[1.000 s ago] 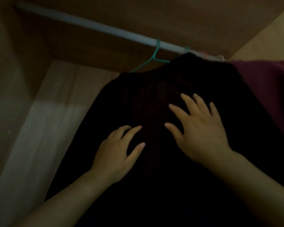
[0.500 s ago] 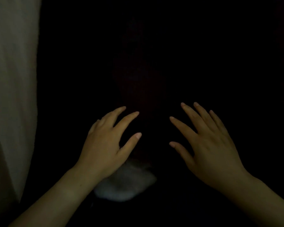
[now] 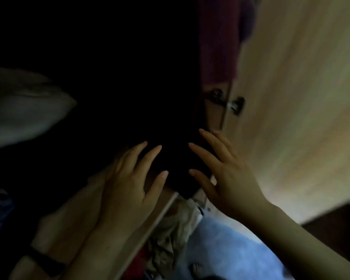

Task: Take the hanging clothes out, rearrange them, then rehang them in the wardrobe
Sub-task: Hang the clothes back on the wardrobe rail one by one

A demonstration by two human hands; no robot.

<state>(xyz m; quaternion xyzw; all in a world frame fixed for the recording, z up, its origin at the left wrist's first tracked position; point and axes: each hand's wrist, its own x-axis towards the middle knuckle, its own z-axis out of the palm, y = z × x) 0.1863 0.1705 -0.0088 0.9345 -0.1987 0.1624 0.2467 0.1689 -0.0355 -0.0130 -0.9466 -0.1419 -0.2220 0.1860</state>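
Nearest, 5 o'clock: a pale crumpled cloth point(image 3: 170, 229) lies below my wrists, too blurred to name.
Left hand point(image 3: 129, 184): my fingers are straight and spread, laid flat against the black garment point(image 3: 141, 81), gripping nothing.
Right hand point(image 3: 228, 178): the same, splayed and flat on the fabric's edge, thumb toward the other hand, holding nothing.
Black garment: it fills the centre up to 11 o'clock. Its narrow lower end sits between my hands.
Direction: I judge its long axis runs from 12 o'clock down to the hem at 6. Its top and hanger are lost in darkness.
Step in hand: this looks like smoothing. I would stroke along that length toward the hem, palms flat and light, so nothing drags off the hanger.
Farther, 1 o'clock: a maroon garment point(image 3: 218, 41) hangs just beside the black one.
Farthest, 3 o'clock: the pale wardrobe door point(image 3: 295, 102), with its hinge point(image 3: 227, 102) near my right fingertips.
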